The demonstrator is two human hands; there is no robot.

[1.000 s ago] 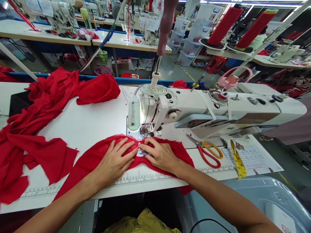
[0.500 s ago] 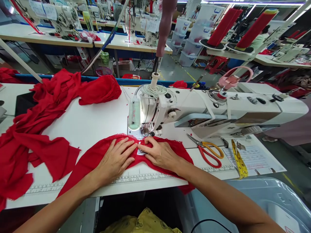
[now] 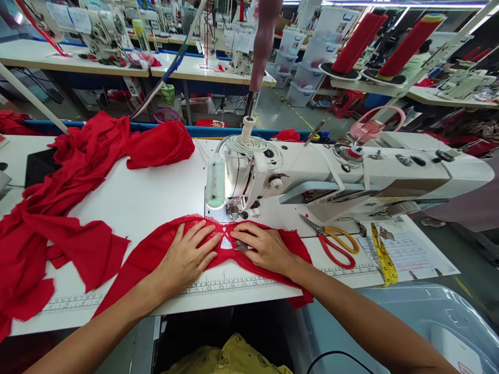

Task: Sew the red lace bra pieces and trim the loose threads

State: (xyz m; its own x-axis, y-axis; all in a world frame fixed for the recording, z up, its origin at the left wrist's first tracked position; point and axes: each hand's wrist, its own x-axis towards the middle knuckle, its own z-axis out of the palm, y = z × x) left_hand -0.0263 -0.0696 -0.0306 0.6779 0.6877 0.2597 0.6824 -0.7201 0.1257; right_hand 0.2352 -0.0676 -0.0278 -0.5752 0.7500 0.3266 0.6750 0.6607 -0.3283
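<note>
A red lace-edged garment piece (image 3: 152,249) lies spread on the machine table, just in front of the sewing machine's presser foot (image 3: 234,211). Thin red straps cross over a small gap at its middle, where the white table shows through. My left hand (image 3: 191,253) rests flat on the fabric left of that gap, fingers stretched out. On the right side, my right hand (image 3: 265,248) is curled over the cloth, holding thread snips (image 3: 241,245). Their metal tips point left toward the gap; the rest is hidden under the palm.
The white sewing machine (image 3: 312,166) stands behind my hands. Scissors (image 3: 335,244) with red and orange handles lie to the right, near a yellow measuring tape (image 3: 385,257) and a paper sheet (image 3: 417,254). Red fabric (image 3: 78,182) is heaped at left. A clear plastic bin (image 3: 390,311) stands below right.
My right hand has drawn slightly right, away from the middle gap. The crossed straps and the snips' tips now show more clearly. My left hand has hardly moved.
</note>
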